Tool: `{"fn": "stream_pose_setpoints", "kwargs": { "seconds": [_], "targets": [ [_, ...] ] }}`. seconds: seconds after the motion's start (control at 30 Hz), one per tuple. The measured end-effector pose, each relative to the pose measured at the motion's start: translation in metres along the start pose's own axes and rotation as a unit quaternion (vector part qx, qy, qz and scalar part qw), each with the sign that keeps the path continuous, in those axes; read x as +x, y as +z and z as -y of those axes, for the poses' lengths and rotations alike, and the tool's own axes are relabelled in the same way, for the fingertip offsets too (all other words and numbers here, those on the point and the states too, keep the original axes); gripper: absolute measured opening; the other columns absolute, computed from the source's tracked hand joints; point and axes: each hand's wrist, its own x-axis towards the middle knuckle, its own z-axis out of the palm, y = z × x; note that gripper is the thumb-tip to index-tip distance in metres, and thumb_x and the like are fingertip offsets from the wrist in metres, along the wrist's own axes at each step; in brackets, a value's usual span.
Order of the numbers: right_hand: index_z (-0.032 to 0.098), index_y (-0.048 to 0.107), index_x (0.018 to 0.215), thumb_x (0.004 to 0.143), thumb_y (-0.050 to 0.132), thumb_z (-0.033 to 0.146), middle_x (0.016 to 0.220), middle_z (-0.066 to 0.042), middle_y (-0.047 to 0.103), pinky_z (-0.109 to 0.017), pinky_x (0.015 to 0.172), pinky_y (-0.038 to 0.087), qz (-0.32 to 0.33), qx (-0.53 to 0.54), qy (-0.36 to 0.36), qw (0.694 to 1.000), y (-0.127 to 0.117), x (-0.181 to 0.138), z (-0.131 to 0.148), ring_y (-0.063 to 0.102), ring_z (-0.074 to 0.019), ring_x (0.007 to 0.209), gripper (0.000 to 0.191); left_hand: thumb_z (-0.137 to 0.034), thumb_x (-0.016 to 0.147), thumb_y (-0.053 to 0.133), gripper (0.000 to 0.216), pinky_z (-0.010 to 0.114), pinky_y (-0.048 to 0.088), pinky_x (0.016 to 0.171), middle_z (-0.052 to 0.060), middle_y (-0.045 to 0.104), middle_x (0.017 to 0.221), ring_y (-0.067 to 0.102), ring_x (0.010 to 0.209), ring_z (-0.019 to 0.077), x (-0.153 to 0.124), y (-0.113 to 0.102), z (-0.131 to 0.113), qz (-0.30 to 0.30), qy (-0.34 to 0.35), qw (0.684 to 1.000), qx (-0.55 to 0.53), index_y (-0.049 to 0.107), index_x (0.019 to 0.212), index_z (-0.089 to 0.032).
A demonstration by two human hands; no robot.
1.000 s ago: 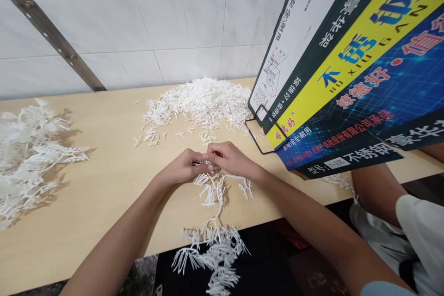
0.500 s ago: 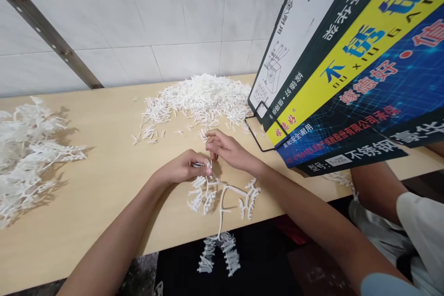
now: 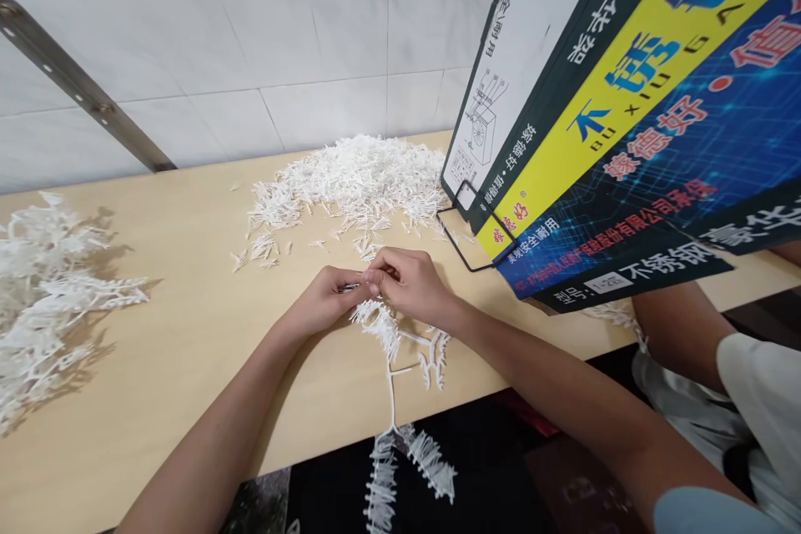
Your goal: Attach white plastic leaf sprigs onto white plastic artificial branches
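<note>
A branching white plastic sprue [image 3: 391, 392] with rows of thin prongs hangs over the table's front edge. My left hand [image 3: 331, 296] is closed on its upper part, with some thin white pieces showing between the fingers. Against the left fingertips, my right hand [image 3: 410, 284] is pinched closed; what lies between its fingers is hidden. Just beyond both hands lies a heap of small, thin white plastic pieces [image 3: 369, 171], with loose ones scattered at its near side.
More branched white sprues [image 3: 50, 292] are piled at the table's left. A large printed box [image 3: 601, 150] leans over the right side, a black wire loop [image 3: 460, 246] at its lower corner. Another person's arm [image 3: 679, 338] shows beyond it. Behind is a tiled wall [image 3: 250, 25] with a metal bracket [image 3: 88, 92].
My right hand has come back from near the heap to meet my left fingertips. The sprue has shifted and its hanging branches have swung apart. The view has moved slightly.
</note>
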Motion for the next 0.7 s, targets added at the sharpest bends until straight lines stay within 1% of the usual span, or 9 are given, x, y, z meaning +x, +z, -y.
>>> {"fn": "stream_pose_setpoints", "kwargs": {
  "seconds": [0.07, 0.13, 0.23, 0.3, 0.4, 0.5, 0.6, 0.63, 0.7],
  "targets": [
    [0.019, 0.064, 0.079, 0.096, 0.069, 0.033, 0.07, 0.001, 0.062, -0.026, 0.063, 0.039, 0.02, 0.061, 0.02, 0.998, 0.0, -0.001, 0.002, 0.053, -0.013, 0.066, 0.022, -0.047, 0.093, 0.07, 0.043, 0.025, 0.025, 0.054, -0.005, 0.036, 0.057, 0.03, 0.056, 0.0093, -0.001, -0.002, -0.002, 0.02, 0.016, 0.999, -0.027, 0.063, 0.065, -0.014],
    [0.019, 0.06, 0.079, 0.096, 0.068, 0.045, 0.064, 0.003, 0.054, -0.026, 0.059, 0.038, 0.087, 0.176, 0.06, 0.979, 0.001, -0.002, 0.003, 0.048, -0.0121, 0.061, 0.032, -0.047, 0.09, 0.073, 0.043, 0.026, 0.026, 0.054, -0.004, 0.039, 0.055, 0.031, 0.054, 0.0093, -0.002, -0.007, -0.004, 0.059, 0.028, 0.996, -0.057, 0.066, 0.062, -0.014],
    [0.021, 0.051, 0.077, 0.095, 0.067, 0.052, 0.06, 0.008, 0.039, -0.025, 0.053, 0.037, 0.171, 0.368, 0.116, 0.907, 0.0, 0.0, 0.0, 0.035, -0.0096, 0.052, 0.039, -0.05, 0.087, 0.076, 0.04, 0.028, 0.036, 0.057, 0.003, 0.057, 0.058, 0.046, 0.055, 0.0131, -0.005, -0.017, -0.006, 0.207, 0.035, 0.975, -0.077, 0.077, 0.069, -0.015],
    [0.022, 0.047, 0.076, 0.093, 0.068, 0.051, 0.062, 0.009, 0.037, -0.025, 0.051, 0.039, 0.162, 0.42, 0.13, 0.883, -0.004, 0.004, -0.005, 0.031, -0.0082, 0.05, 0.04, -0.055, 0.087, 0.076, 0.041, 0.03, 0.042, 0.06, 0.01, 0.067, 0.065, 0.055, 0.06, 0.0171, -0.007, -0.021, -0.008, 0.298, 0.025, 0.951, -0.075, 0.083, 0.076, -0.015],
    [0.02, 0.056, 0.084, 0.092, 0.071, 0.046, 0.069, 0.005, 0.052, -0.025, 0.053, 0.044, 0.098, 0.316, 0.13, 0.935, -0.015, 0.013, -0.017, 0.045, -0.0089, 0.052, 0.031, -0.056, 0.088, 0.075, 0.042, 0.03, 0.046, 0.06, 0.014, 0.072, 0.071, 0.059, 0.062, 0.0187, -0.009, -0.022, -0.01, 0.339, 0.01, 0.937, -0.083, 0.085, 0.083, -0.016],
    [0.02, 0.069, 0.11, 0.092, 0.068, 0.031, 0.102, -0.007, 0.071, -0.03, 0.066, 0.054, -0.001, 0.122, 0.084, 0.989, -0.023, 0.019, -0.025, 0.065, -0.0146, 0.071, 0.021, -0.051, 0.089, 0.076, 0.036, 0.029, 0.049, 0.063, 0.013, 0.074, 0.074, 0.063, 0.064, 0.0183, -0.009, -0.018, -0.01, 0.34, 0.012, 0.935, -0.103, 0.085, 0.088, -0.016],
    [0.021, 0.075, 0.119, 0.094, 0.057, 0.019, 0.127, -0.012, 0.071, -0.037, 0.087, 0.057, -0.055, 0.006, 0.015, 0.998, -0.026, 0.018, -0.022, 0.069, -0.0212, 0.099, 0.03, -0.045, 0.088, 0.079, 0.031, 0.026, 0.049, 0.059, 0.012, 0.075, 0.076, 0.064, 0.064, 0.0169, -0.009, -0.016, -0.009, 0.333, -0.011, 0.936, -0.113, 0.084, 0.095, -0.015],
    [0.021, 0.076, 0.117, 0.094, 0.055, 0.018, 0.125, -0.012, 0.072, -0.036, 0.086, 0.058, -0.057, 0.003, 0.009, 0.998, -0.027, 0.017, -0.019, 0.069, -0.0214, 0.099, 0.031, -0.044, 0.088, 0.08, 0.031, 0.025, 0.048, 0.057, 0.012, 0.075, 0.077, 0.063, 0.062, 0.016, -0.009, -0.016, -0.008, 0.332, -0.019, 0.937, -0.111, 0.084, 0.097, -0.015],
    [0.019, 0.076, 0.112, 0.094, 0.055, 0.019, 0.109, -0.01, 0.075, -0.03, 0.071, 0.057, -0.015, 0.065, 0.036, 0.997, -0.03, 0.015, -0.009, 0.07, -0.0176, 0.082, 0.027, -0.042, 0.087, 0.081, 0.03, 0.023, 0.046, 0.055, 0.011, 0.076, 0.077, 0.062, 0.061, 0.0144, -0.009, -0.016, -0.006, 0.325, -0.017, 0.94, -0.103, 0.084, 0.097, -0.014]
  ]
}}
